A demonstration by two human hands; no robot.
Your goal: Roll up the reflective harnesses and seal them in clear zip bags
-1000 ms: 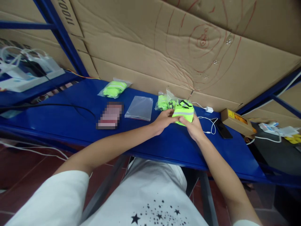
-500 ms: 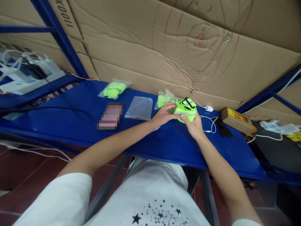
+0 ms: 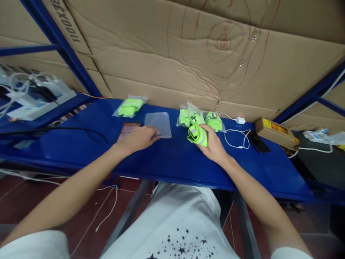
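Observation:
My right hand (image 3: 214, 145) is wrapped around a rolled neon reflective strap (image 3: 201, 136), yellow-green with a silver stripe and some black parts. It is held just above the table, in front of the bagged neon bundles. Farther left, my left hand (image 3: 141, 138) has its fingers curled together at the lower left edge of some flat clear plastic bags (image 3: 161, 122). Its fingertips appear to pinch that edge, though they are partly hidden. Beneath the left wrist lies a phone (image 3: 125, 130) with a lit screen, partly covered.
Bagged neon bundles lie at the back left (image 3: 130, 107) and the back middle (image 3: 184, 117), another (image 3: 214, 120) beside the latter. To the right are a white cable (image 3: 237, 146), a dark phone (image 3: 258, 141) and a cardboard box (image 3: 276, 133). Cardboard sheets (image 3: 151, 54) wall the blue table (image 3: 172, 162).
My left hand has let go of the neon strap and moved left to the clear bags. My right hand keeps the strap, now lower and slightly left. Another bagged bundle has come into sight behind it.

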